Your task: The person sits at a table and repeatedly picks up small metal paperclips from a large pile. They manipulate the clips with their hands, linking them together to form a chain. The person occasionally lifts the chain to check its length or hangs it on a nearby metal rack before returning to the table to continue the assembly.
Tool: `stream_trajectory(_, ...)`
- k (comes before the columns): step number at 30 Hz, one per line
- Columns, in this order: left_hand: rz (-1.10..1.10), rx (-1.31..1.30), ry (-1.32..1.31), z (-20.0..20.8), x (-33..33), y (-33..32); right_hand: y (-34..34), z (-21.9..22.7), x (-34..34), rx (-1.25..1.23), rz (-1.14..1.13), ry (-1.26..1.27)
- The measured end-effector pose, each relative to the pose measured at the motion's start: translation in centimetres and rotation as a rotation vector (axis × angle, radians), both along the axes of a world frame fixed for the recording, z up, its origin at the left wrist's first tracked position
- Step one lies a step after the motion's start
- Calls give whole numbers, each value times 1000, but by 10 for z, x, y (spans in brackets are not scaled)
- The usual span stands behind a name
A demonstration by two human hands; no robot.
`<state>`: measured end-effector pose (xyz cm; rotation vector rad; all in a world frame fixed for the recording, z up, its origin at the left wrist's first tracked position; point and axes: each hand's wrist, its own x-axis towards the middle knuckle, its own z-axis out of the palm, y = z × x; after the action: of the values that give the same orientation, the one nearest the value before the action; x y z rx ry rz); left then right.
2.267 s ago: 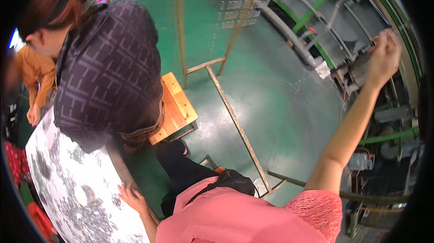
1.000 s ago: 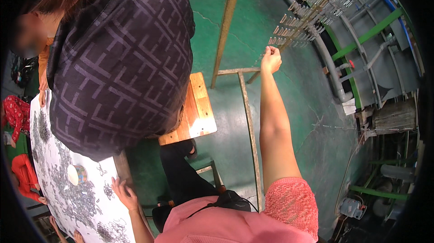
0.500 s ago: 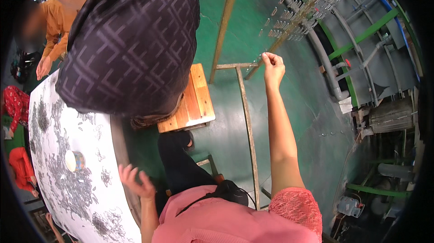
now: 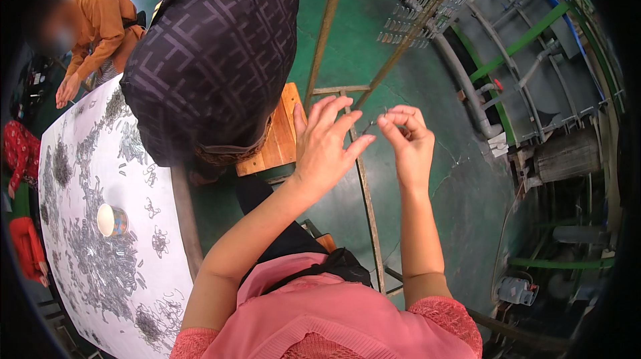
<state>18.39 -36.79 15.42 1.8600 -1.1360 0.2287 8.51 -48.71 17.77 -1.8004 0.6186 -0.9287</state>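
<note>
In front of my chest, my right hand (image 4: 408, 133) is raised with thumb and fingers pinched on a thin, dark strip of small metal links (image 4: 372, 123). The strip slants down toward my left hand and is too fine to make out fully. My left hand (image 4: 327, 140) is just left of it, its fingers spread and its thumb apart from them. I see nothing held in that hand. Beyond both hands rises a rusty metal frame (image 4: 358, 159), with rows of small oblong metal links (image 4: 427, 9) hanging at its top right.
At left, a white table (image 4: 175, 252) bears heaps of small metal links (image 4: 107, 259) and a paper cup (image 4: 111, 220). A person in a dark patterned top (image 4: 214, 59) is close ahead, by a wooden stool (image 4: 284, 139). Other people work around the table. Grey pipes (image 4: 461, 85) and machinery line the right.
My left hand has come up from beside the table edge to near my right hand. My right hand has drawn back from the frame, lower and nearer. The view has shifted slightly.
</note>
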Motion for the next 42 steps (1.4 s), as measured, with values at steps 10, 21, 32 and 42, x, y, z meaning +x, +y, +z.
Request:
stream_trajectory(10,48,-35,20,-3,-17,30,50,0,-6,-84,44,-38)
stream_trajectory(21,64,-73,16,-5,-9,23,40,-4,3,-103,72,-65)
stream_trajectory(32,8,-25,-53,3,-15,18,12,-26,-38,-20,-52,-68)
stream_trajectory(42,7,12,-38,3,-23,22,-114,-132,-162,71,-654,-23)
